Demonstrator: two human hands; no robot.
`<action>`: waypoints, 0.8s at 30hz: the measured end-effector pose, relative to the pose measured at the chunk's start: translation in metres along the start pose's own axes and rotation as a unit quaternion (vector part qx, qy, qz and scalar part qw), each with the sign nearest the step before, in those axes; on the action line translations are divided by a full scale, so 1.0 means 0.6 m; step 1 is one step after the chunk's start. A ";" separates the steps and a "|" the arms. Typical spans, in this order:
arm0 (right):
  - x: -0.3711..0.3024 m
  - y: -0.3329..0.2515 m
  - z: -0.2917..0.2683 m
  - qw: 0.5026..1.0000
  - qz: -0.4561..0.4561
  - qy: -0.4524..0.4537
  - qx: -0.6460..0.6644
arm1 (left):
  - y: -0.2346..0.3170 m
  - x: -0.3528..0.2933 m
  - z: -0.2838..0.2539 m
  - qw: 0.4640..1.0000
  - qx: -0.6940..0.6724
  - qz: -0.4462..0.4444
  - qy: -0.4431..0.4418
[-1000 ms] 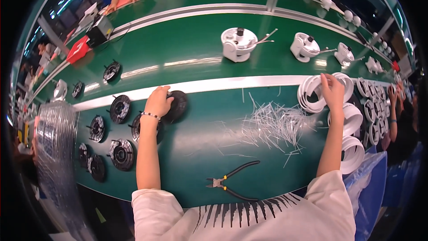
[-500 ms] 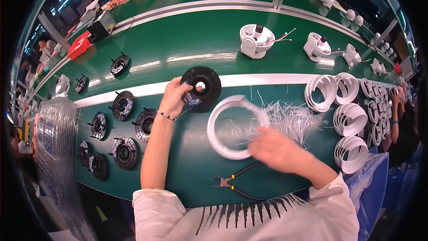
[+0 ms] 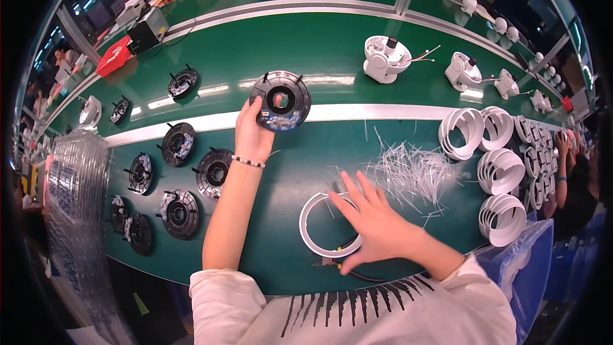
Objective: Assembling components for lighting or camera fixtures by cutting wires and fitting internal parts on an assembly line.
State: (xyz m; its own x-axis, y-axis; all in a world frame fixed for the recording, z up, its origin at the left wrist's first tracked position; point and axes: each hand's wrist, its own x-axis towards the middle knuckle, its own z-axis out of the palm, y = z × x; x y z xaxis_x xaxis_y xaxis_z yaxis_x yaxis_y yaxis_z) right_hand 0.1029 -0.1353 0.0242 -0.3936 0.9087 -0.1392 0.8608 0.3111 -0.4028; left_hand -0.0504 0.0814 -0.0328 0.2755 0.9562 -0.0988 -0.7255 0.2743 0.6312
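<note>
My left hand (image 3: 253, 135) is closed on the edge of a black round plastic housing (image 3: 297, 94). This part has a centre hole, short prongs on its rim and a small blue circuit board, and it is held above the table. My right hand (image 3: 388, 230) has its fingers spread over the right side of a white plastic ring (image 3: 306, 227), which it partly covers. Whether the palm touches the ring cannot be made out. Under the ring's near edge are diagonal cutting pliers (image 3: 327, 260), mostly hidden by ring and hand.
Several similar black housings (image 3: 181, 214) lie to the left, beside stacked clear plastic trays (image 3: 76, 198). Cut white strips (image 3: 412, 176) are heaped right of centre. Stacked white rings (image 3: 502, 220) stand at the right. White device bodies (image 3: 386, 61) sit on the green bench (image 3: 274, 45) beyond.
The white ring has come down toward me onto the pliers, and my right hand has spread its fingers. My left hand has turned the black housing so its circuit-board side shows.
</note>
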 end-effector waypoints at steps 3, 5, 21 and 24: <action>0.020 -0.018 0.038 0.995 0.103 -0.007 -0.003 | -0.002 -0.015 0.020 0.998 0.006 0.042 -0.053; 0.024 -0.021 0.042 0.994 0.112 -0.008 0.003 | 0.000 -0.021 0.023 0.997 0.015 0.050 -0.057; -0.001 0.078 0.029 0.813 -0.124 0.336 0.459 | -0.063 -0.080 0.066 0.985 0.057 0.076 -0.142; 0.016 0.102 0.012 0.747 0.001 0.438 0.500 | -0.115 -0.113 0.070 0.984 0.056 0.057 -0.158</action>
State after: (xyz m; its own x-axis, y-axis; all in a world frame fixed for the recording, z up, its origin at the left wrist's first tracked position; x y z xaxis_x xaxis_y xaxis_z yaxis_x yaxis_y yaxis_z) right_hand 0.1496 -0.1097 -0.0080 0.3463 0.8787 0.3287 0.0168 0.3445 -0.9386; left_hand 0.0075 -0.0068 -0.0372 0.3922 0.8955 0.2104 -0.6942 0.1380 0.7065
